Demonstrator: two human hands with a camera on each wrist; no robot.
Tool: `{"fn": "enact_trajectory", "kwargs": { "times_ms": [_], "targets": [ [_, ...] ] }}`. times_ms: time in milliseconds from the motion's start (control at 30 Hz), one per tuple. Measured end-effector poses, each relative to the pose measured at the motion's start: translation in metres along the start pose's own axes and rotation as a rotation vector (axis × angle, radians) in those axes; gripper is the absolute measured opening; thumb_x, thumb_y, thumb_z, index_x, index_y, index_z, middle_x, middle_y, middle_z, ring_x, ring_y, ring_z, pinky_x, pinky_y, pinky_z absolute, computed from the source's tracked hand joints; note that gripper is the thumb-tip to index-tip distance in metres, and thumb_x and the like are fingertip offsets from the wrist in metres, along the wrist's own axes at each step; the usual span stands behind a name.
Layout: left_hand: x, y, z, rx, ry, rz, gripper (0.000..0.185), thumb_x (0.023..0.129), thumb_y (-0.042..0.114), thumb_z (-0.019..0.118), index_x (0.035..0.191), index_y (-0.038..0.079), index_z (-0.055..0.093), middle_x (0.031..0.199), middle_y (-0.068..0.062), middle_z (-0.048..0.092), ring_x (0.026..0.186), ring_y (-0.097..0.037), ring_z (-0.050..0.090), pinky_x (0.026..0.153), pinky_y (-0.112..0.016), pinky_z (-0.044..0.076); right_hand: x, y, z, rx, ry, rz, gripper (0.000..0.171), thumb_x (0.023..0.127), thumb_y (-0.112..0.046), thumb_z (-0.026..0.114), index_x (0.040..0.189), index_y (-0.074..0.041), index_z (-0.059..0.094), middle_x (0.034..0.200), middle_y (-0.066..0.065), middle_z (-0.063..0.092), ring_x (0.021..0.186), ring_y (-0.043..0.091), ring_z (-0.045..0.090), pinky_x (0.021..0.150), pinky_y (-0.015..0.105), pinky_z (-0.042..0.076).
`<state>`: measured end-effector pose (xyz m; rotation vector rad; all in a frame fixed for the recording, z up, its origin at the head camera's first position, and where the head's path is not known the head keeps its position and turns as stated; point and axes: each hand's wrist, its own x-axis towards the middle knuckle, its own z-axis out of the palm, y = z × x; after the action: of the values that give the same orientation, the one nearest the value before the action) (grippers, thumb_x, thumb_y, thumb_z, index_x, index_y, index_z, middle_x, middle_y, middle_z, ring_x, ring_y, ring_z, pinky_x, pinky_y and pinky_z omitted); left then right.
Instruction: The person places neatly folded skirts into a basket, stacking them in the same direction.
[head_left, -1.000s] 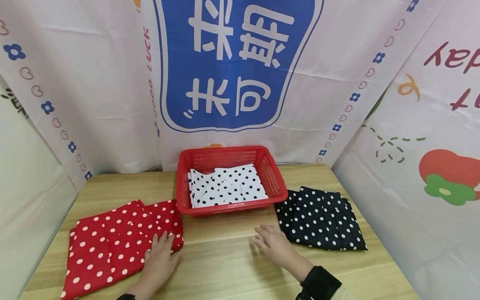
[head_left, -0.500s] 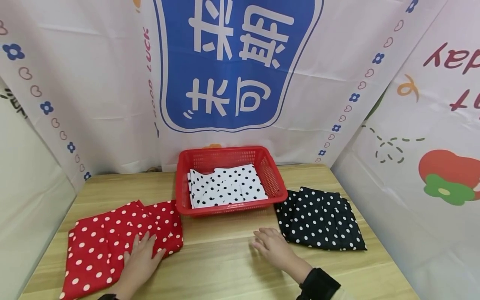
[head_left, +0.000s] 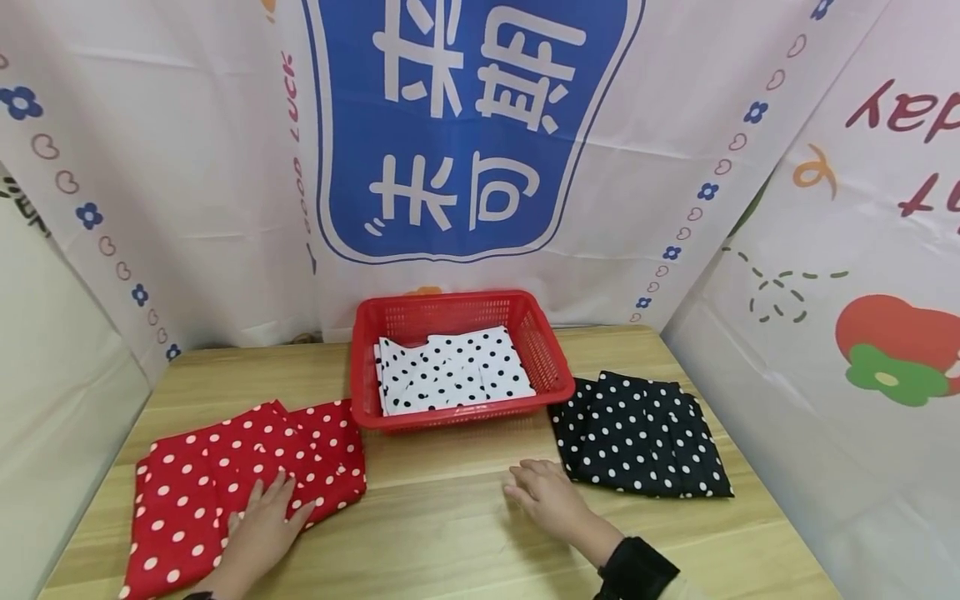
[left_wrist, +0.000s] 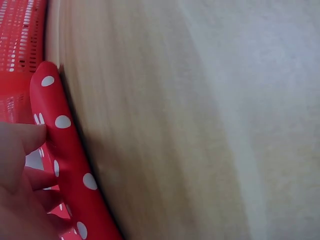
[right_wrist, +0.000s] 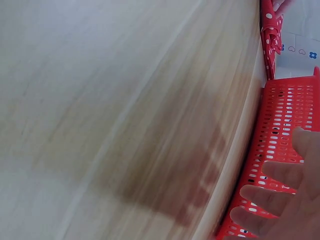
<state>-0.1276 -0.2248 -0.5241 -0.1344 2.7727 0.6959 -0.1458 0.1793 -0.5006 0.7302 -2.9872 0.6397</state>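
The left hand (head_left: 258, 525) lies flat on the red cloth (head_left: 217, 483), near the left edge of the table (head_left: 450, 533). Its fingers are straight and spread, pressing on the cloth and gripping nothing. In the left wrist view the fingertips (left_wrist: 22, 145) rest against the rounded folded edge of the red cloth (left_wrist: 65, 160), which touches the wood. The right hand (head_left: 551, 500) lies palm down on the bare table, near the middle, with fingers relaxed and a little spread; it holds nothing. Its fingertips point left, and it is just beside the near left corner of the black cloth (head_left: 637, 437). A dark sleeve (head_left: 637, 571) covers the right wrist.

The red cloth is folded and has white dots; its right corner comes close to the basket (head_left: 555, 367). The black cloth, also with white dots, lies folded on the right side of the table, next to the basket. The red plastic basket stands further away in the middle and contains a folded white cloth (head_left: 450, 371) with black dots.

Behind the table hangs a white curtain (head_left: 187, 167) with a blue sign (head_left: 465, 125) bearing large white Chinese characters, upside down. At its left edge I read "LUCK" in small red letters. On the right wall (head_left: 862, 250) there are red letters, also upside down, which I cannot read fully.
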Motion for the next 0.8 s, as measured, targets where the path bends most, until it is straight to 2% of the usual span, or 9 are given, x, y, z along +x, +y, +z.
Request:
{"fn": "enact_trajectory", "kwargs": {
  "times_ms": [267,600,800],
  "targets": [
    [-0.007,0.0,0.008,0.012,-0.012,0.017,0.08,0.094,0.044,0.058,0.139,-0.017,0.034,0.145,-0.039,0.024,0.132,-0.061,0.01,0.096,-0.08,0.011,-0.003,0.003,0.005,0.007,-0.027,0.022,0.038,0.097,-0.03,0.058,0.117,0.001,0.066,0.121,0.023,0.061,0.114,0.038,0.055,0.1,0.054,0.038],
    [-0.021,0.016,0.031,0.098,0.003,-0.021,0.071,0.093,0.034,0.062,0.137,-0.016,0.039,0.144,-0.037,0.03,0.133,-0.059,0.015,0.097,-0.079,0.017,-0.004,0.001,0.007,0.033,-0.01,0.005,0.038,0.098,-0.029,0.057,0.118,0.001,0.066,0.121,0.024,0.061,0.114,0.041,0.054,0.096,0.06,0.04],
    [-0.027,0.023,0.037,0.126,0.004,-0.042,0.073,0.09,0.035,0.065,0.137,-0.014,0.04,0.144,-0.035,0.031,0.133,-0.059,0.017,0.097,-0.078,0.018,-0.003,-0.001,0.007,0.045,-0.035,0.031,0.039,0.098,-0.031,0.057,0.118,0.001,0.066,0.124,0.023,0.06,0.116,0.04,0.053,0.099,0.058,0.039]
  ]
}}
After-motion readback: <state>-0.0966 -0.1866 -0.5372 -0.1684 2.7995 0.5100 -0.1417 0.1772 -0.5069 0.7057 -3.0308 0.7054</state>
